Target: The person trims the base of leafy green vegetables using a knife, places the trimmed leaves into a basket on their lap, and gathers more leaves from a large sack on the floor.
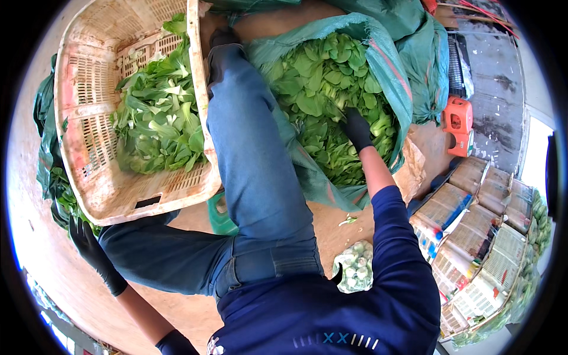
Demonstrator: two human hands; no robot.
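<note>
My right hand (356, 128), in a black glove, reaches into an open green woven sack (396, 75) full of leafy bok choy (319, 88). Something thin shows at its fingertips among the leaves; whether the hand holds it, I cannot tell. At the lower left my left hand (91, 246), also gloved in black, has its fingers spread and nothing in them. It is beside more leafy greens (66, 195) at the outer side of a dirty cream plastic crate (88, 195). Loose bok choy leaves (159, 120) lie inside that crate, which stands left of my leg.
A green plastic stool (222, 217) shows between crate and leg. A clear bag of bok choy (356, 266) sits on the floor. Further green sacks (421, 66) stand beyond the open one. At right are an orange-red plastic stool (458, 120) and stacked crates (470, 235).
</note>
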